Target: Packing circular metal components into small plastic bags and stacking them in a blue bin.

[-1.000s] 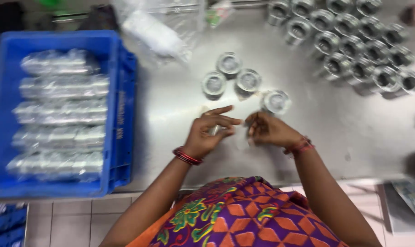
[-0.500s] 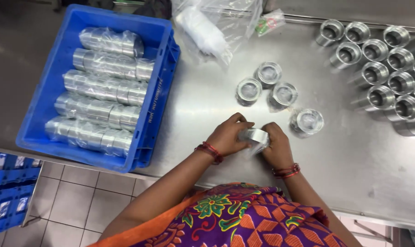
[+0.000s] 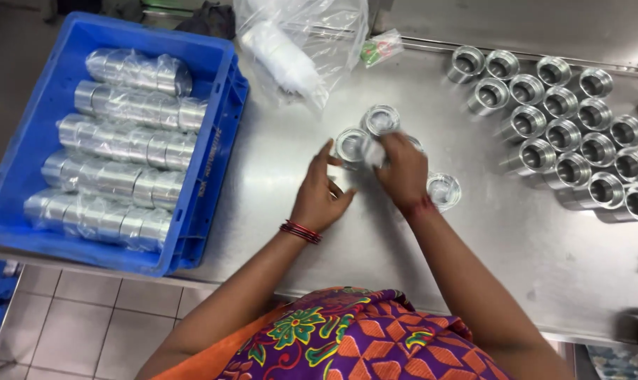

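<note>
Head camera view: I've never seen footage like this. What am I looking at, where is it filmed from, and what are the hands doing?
It is one camera worn on a person's head, looking down at their own bare hands over a steel table. The left hand rests open on the table beside a small metal ring. The right hand reaches over a cluster of such rings; whether it grips one is hidden. More rings stand in rows at the right. A blue crate at the left holds plastic-wrapped stacks, and a clear plastic bag lies behind.
</note>
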